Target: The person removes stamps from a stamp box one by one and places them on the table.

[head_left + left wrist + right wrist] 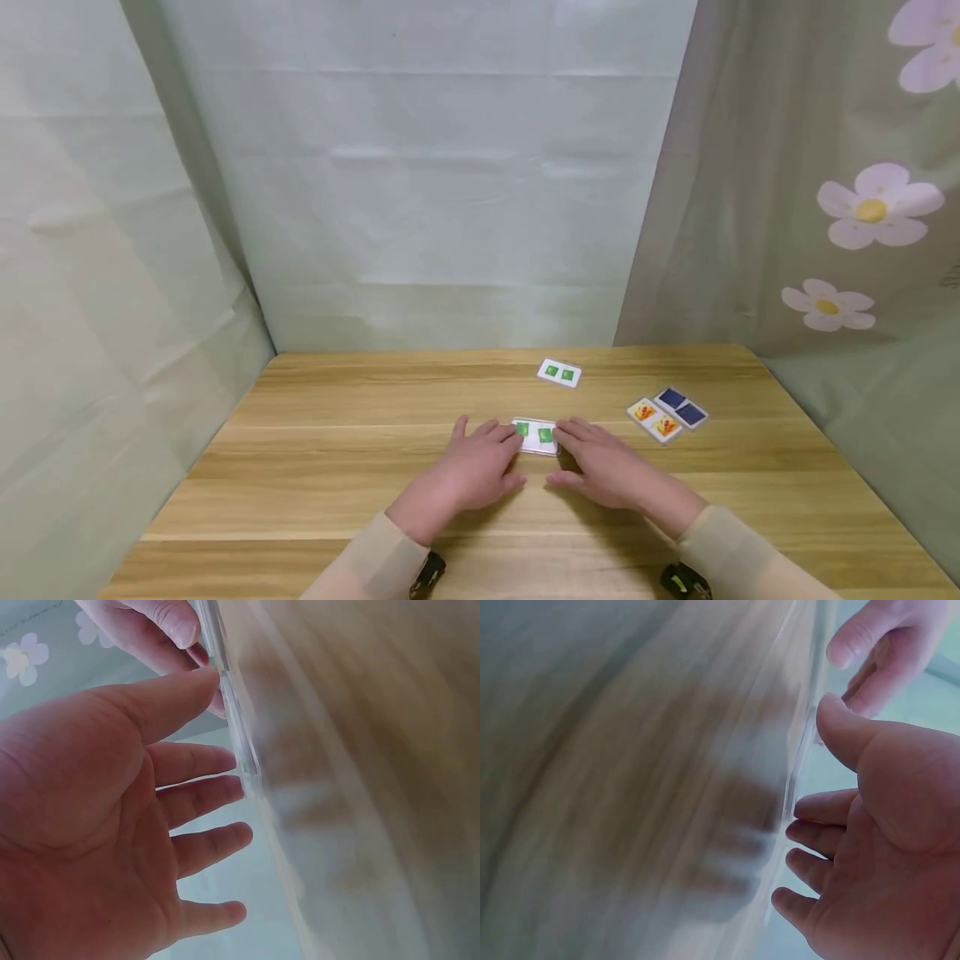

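A small stack of white cards (537, 445) lies flat on the wooden table, its top card printed with two green squares. My left hand (480, 471) is at the stack's left side, its index and middle fingertips right at the edge. From the other side, my right hand (603, 467) has its fingertips at the right edge. Fingers of both hands are extended and lightly bent, thumbs toward me. The left wrist view shows the thin clear edge of the cards (238, 735) seen side-on, close to the left fingertips (229, 787).
Farther back lies another card with two green squares (559, 372). To the right, a card with orange pictures (655, 420) lies against a card with dark blue squares (681, 407). Pale cloth (435, 208) hangs behind the table (337, 467), with flowered cloth (720, 208) at the right.
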`<state>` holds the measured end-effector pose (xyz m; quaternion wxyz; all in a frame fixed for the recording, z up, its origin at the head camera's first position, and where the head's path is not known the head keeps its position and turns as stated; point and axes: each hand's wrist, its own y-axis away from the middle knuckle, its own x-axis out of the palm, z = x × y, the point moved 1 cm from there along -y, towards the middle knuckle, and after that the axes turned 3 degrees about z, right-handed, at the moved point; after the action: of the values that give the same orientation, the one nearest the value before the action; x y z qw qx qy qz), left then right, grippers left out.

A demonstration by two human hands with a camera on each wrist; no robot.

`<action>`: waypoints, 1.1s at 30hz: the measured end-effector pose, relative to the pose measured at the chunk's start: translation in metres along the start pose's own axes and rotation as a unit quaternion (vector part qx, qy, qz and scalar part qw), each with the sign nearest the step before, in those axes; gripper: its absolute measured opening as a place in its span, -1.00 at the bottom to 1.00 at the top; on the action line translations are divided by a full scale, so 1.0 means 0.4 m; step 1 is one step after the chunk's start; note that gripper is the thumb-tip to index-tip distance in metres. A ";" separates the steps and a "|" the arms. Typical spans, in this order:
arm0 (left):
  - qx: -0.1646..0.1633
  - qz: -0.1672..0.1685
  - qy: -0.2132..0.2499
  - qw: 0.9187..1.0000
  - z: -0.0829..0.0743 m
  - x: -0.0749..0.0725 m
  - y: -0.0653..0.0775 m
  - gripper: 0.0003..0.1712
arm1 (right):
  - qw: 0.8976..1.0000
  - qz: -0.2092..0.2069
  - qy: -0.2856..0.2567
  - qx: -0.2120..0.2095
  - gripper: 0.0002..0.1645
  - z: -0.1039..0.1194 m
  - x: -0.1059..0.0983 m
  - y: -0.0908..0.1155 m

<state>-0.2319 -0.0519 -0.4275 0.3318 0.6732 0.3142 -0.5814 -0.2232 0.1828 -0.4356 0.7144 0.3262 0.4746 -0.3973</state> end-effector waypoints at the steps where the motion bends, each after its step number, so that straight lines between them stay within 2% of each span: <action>1: 0.000 0.000 0.000 1.000 0.002 -0.001 0.003 -0.26 | 1.000 0.001 -0.002 -0.001 -0.02 0.003 0.001 -0.002; 12: -0.009 0.008 0.006 1.000 0.016 -0.014 0.021 -0.28 | 1.000 0.009 -0.017 -0.008 -0.03 0.020 0.010 -0.021; 20: -0.012 0.004 0.003 1.000 0.023 -0.015 0.021 -0.30 | 0.999 0.014 -0.045 0.002 -0.02 0.030 0.012 -0.036; 33: -0.012 0.001 -0.003 1.000 0.022 -0.028 0.023 -0.35 | 0.995 0.013 -0.100 -0.010 -0.10 0.005 0.008 -0.050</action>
<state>-0.2308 -0.0647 -0.4165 0.3413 0.6679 0.3192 -0.5792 -0.2390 0.1708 -0.4399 0.7667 0.2841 0.4007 -0.4134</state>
